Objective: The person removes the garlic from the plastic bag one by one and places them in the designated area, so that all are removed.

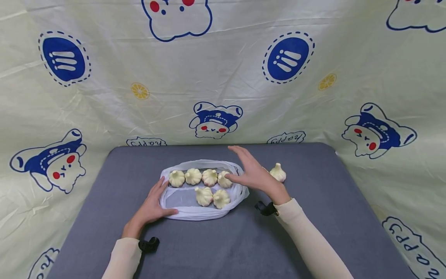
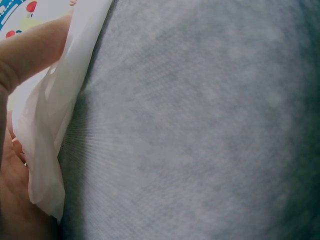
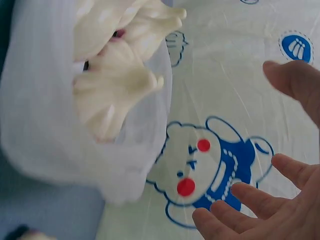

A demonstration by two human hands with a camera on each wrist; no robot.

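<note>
A white plastic bag [image 1: 205, 214] lies spread on the table with its mouth facing up. Several garlic bulbs [image 1: 193, 176] form a back row inside it, and two more garlic bulbs [image 1: 204, 196] sit in front of them. My left hand [image 1: 151, 205] rests against the bag's left end, fingers along its side and thumb at the front rim. Over the bag's right end my right hand [image 1: 256, 176] is spread with nothing in it; the right wrist view shows its fingers [image 3: 260, 202] apart from the bag. Another garlic bulb [image 1: 278, 173] lies right of that hand.
A grey cloth [image 1: 209, 252] covers the table. Behind it and on both sides hangs a pale printed curtain [image 1: 216, 69]. Something pale, mostly hidden behind my right hand, shows beside the outer garlic bulb. Dark straps [image 1: 149, 245] are on both wrists.
</note>
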